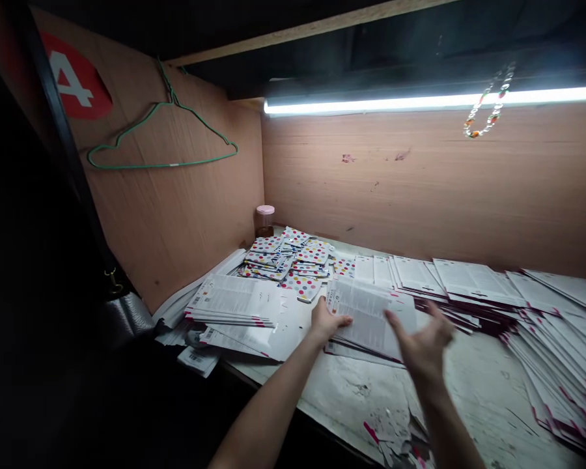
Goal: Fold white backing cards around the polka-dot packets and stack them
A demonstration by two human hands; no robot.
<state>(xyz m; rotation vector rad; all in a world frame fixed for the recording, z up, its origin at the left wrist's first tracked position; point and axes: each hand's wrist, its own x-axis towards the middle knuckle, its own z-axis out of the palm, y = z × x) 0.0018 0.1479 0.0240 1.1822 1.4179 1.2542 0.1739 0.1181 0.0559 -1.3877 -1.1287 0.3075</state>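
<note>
A white printed card sleeve (366, 316) with grey text and pink edge marks lies before me on top of a few others, slightly tilted. My left hand (328, 320) grips its left edge, the thumb lying over the top and the fingers mostly hidden behind it. At the right end, my right hand (424, 339) is a little blurred, its fingers spread and its thumb close to the sleeve; I cannot tell whether it touches. Left of my left hand sits a stack of similar sleeves (234, 299). Just behind are piles of polka-dot packets (293, 257).
Rows of printed sleeves (473, 280) run along the back, and a fanned pile (561, 371) covers the right side. Paper scraps (395, 423) lie at the front edge. A pink-lidded jar (265, 221) stands in the corner. A green hanger (170, 133) hangs on the left wall.
</note>
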